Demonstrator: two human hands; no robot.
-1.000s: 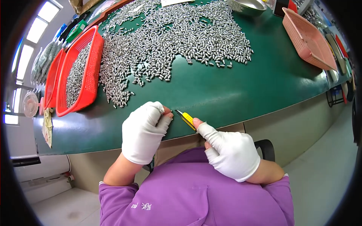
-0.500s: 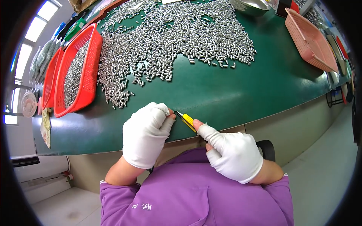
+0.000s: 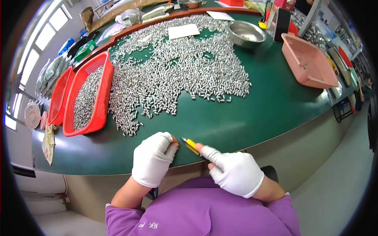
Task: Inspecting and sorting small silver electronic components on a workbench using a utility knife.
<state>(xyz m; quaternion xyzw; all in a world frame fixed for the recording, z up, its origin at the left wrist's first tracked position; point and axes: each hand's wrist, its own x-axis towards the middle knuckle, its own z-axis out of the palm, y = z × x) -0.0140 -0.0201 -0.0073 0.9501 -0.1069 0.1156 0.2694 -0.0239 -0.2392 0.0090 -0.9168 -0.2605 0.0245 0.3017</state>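
My right hand [image 3: 238,173], in a white glove with bare fingertips, grips a yellow-and-black utility knife [image 3: 191,144]. The thumb lies along its handle, and its tip points up and left toward my other hand. My left hand [image 3: 152,159], gloved the same way, is closed with thumb and forefinger together; whatever they pinch is too small or hidden to make out. A small gap separates the knife tip from the left fingertips. Beyond both hands, many small silvery metal parts [image 3: 177,74] lie spread over the green tabletop [image 3: 212,118].
At left, a red basket [image 3: 104,98] holds more metal parts, with another red basket [image 3: 59,98] beside it. A steel bowl [image 3: 246,35] stands at the far right of the spread, and a pink basket [image 3: 311,69] farther right. A white card [image 3: 183,31] lies on the parts.
The view has tipped upward, showing more of the table's far side. The knife tip, close at the left fingertips before, is now slightly apart from them.
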